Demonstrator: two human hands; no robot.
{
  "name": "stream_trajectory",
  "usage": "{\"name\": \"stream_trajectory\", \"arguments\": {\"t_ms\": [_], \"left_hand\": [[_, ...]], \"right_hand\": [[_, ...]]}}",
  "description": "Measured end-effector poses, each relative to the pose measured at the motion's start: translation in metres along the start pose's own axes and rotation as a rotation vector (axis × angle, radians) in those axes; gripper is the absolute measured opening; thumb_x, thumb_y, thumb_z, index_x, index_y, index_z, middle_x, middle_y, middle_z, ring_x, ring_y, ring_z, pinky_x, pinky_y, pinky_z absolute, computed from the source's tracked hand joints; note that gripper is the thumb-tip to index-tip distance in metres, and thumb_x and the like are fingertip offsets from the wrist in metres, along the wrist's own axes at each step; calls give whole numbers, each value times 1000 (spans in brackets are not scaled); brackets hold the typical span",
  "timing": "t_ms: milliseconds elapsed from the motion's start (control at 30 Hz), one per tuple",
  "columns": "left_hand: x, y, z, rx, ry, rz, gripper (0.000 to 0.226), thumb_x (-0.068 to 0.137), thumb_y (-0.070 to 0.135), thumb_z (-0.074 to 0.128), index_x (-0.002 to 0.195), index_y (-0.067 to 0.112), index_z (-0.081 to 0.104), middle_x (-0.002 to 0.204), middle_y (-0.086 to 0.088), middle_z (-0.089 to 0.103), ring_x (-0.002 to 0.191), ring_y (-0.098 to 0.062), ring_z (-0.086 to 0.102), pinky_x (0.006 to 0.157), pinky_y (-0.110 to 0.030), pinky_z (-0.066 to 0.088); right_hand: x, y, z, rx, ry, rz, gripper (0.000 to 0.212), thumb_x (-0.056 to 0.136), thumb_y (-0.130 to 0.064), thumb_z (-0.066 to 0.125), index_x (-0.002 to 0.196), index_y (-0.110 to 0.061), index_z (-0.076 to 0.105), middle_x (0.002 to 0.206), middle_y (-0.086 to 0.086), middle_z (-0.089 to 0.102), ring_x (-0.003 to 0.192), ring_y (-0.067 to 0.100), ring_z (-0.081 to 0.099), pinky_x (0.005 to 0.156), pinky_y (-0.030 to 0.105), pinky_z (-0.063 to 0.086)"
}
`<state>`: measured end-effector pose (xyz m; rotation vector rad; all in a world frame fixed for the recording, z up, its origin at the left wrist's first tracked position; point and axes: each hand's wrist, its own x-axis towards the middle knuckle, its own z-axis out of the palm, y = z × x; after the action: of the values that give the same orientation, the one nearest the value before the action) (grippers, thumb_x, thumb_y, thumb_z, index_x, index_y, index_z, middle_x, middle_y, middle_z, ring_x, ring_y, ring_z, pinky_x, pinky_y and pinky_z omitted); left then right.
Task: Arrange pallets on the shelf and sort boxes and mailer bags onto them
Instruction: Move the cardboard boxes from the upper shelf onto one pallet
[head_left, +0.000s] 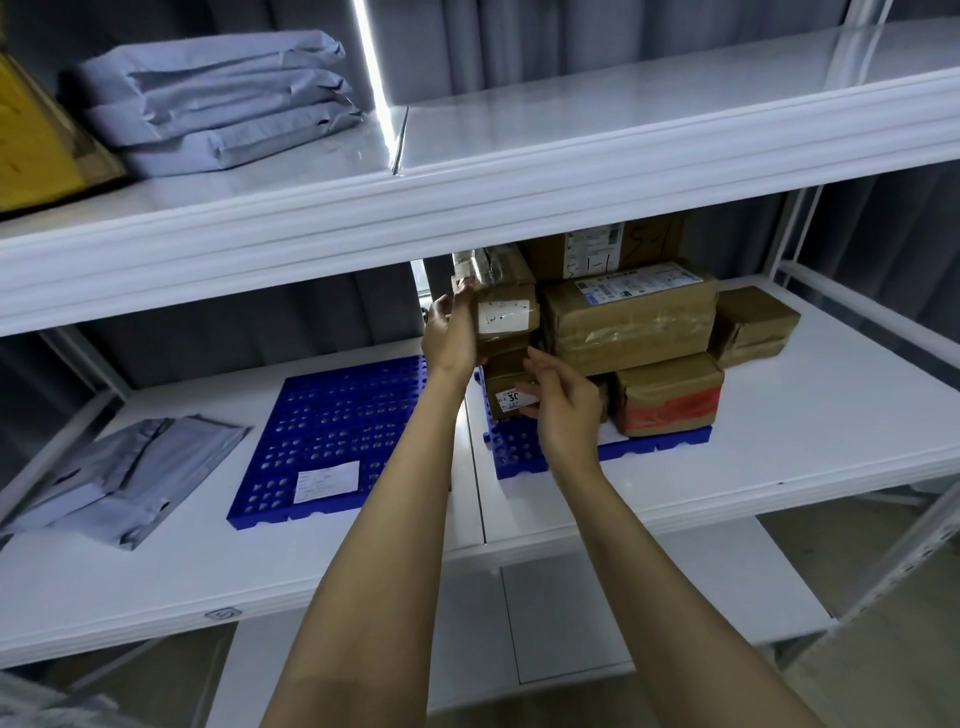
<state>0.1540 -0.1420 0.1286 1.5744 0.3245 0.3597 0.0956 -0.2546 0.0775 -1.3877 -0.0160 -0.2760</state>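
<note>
On the middle shelf lie two blue perforated pallets. The left pallet carries only a white label. The right pallet bears a stack of brown taped boxes. My left hand holds the left side of a small labelled box at the stack's left end. My right hand touches the box below it, fingers loosely curled at its printed label. Grey mailer bags lie on the shelf left of the pallets.
The upper shelf holds three stacked grey mailer bags and a yellow-brown package at far left. A small brown box sits off the pallet at right. White uprights frame the right side.
</note>
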Motion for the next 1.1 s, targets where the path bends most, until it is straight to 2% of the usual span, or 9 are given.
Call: {"name": "stream_trajectory", "arguments": {"t_ms": [100,167,300,433,567,733,867,1100], "left_hand": [[1,-8,-3,0,-2,-5,65,87,58,49,138,17,41,127,-13,57,104,-30,63,57,-30,54],[0,-9,-2,-17,-25,-31,60,92,53,49,139,16,40,123,-12,59,95,-27,67,59,-32,56],[-1,1,5,-54,-45,-58,59,91,52,53,136,15,43,114,-11,64,86,-24,70,64,-36,60],[2,7,11,-49,-15,-61,62,91,52,54,138,13,43,118,-11,61,98,-27,66,62,-36,60],[3,9,12,-40,1,-71,59,94,47,52,139,11,42,111,-8,59,101,-28,64,63,-36,60],[-1,9,12,-14,6,-68,59,93,52,51,136,12,44,114,-10,62,96,-26,66,63,-35,60],[-6,4,9,-20,19,-61,56,95,51,48,133,11,43,112,-10,64,84,-21,68,64,-34,58],[-15,1,4,-8,36,-29,57,95,47,47,138,11,40,118,-9,60,86,-20,66,61,-31,55]], "right_hand": [[-2,-3,-1,0,5,-8,25,98,-23,49,116,-25,66,114,-6,68,108,16,64,95,47,52],[-4,-6,-1,-8,9,-12,25,98,-23,49,117,-24,66,113,-6,68,108,16,64,95,46,52],[-11,-10,-2,-21,22,-39,24,99,-22,48,114,-24,67,109,-8,69,105,14,65,93,45,53],[-15,-16,-7,-8,28,-28,24,99,-20,48,115,-21,66,101,-16,66,103,14,65,91,44,54],[-14,-15,-14,-26,34,-21,26,99,-20,46,118,-20,65,103,-12,67,102,15,66,89,45,55],[-16,-14,-17,-42,37,-5,26,100,-20,46,118,-20,65,98,-14,66,97,12,67,85,42,57],[-17,-10,-17,-61,35,10,26,100,-22,46,119,-21,65,100,-10,67,99,14,66,85,42,57],[-19,-7,-17,-84,30,18,27,100,-21,46,119,-19,64,101,-11,67,100,14,66,86,42,57]]}}
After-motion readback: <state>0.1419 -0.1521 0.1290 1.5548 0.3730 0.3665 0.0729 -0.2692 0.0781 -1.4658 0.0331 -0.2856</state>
